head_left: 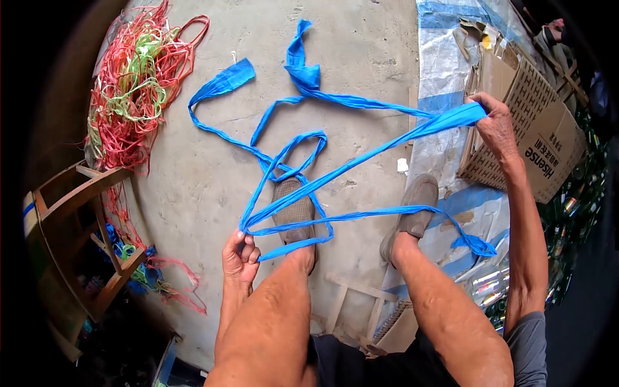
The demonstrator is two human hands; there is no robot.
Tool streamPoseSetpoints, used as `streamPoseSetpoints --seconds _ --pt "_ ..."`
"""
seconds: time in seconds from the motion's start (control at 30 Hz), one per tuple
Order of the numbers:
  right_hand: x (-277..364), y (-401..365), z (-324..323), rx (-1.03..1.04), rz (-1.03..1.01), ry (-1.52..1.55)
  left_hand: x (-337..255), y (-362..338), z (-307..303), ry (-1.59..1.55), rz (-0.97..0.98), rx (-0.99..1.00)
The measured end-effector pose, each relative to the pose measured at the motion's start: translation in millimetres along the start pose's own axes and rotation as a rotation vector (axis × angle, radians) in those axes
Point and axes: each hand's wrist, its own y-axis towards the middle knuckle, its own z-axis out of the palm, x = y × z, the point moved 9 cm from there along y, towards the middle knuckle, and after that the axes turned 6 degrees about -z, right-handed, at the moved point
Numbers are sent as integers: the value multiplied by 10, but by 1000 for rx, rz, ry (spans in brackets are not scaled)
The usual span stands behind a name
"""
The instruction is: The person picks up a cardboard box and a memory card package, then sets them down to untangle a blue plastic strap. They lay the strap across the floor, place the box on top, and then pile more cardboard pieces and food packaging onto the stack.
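Long blue fabric strips (348, 169) stretch between my two hands. My left hand (241, 258) is above my left knee, its fingers closed on the strips where several lengths meet. Out to the right, my right hand (496, 126) grips a wider, bunched part of the blue strips beside the cardboard. One strip runs from the left hand across my right shoe (419, 206) to a crumpled end near my right leg. Other loops lie over my left shoe (295, 209), and two loose ends (232, 77) rest on the concrete floor ahead.
A tangled heap of red and green strands (132, 90) lies at the upper left. Below it is a wooden frame (90, 187). On the right, flattened cardboard boxes (541, 129) sit on a blue and white striped sheet (445, 71), near glass bottles (574, 213).
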Motion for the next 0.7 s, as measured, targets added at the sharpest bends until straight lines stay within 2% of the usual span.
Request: streamPoseSetpoints --seconds 0.07,0.1,0.2,0.23,0.33,0.37,0.4,0.5,0.57,0.6,0.67,0.7 --pt "11 -55 -63 -22 6 18 -19 -4 -115 -21 6 -9" --pt "-139 -105 -96 -48 219 144 -26 -12 -170 -23 11 -16" --pt "-121 -65 -89 -113 286 604 8 -36 -182 -32 6 -25" --pt "-152 -38 -70 -48 329 650 13 -40 -168 -34 6 -14" --pt "202 98 -183 -170 281 932 40 -25 -169 -44 -7 -27" --pt "321 201 -317 -129 108 1040 58 -25 -182 -49 -13 -41" --pt "530 304 -360 0 47 1157 60 -35 -169 -48 -3 -33" --pt "737 306 -528 -105 28 1162 56 -3 -82 -47 14 -4" --pt "761 256 -422 -25 21 1284 49 2 -112 -49 16 5" --pt "855 228 -279 167 -17 1515 47 8 -117 -48 15 -10" --pt "713 11 -269 -25 91 1557 73 -8 -159 -52 12 -52" --pt "824 -102 -262 28 71 1613 94 7 -166 -47 -1 -37"
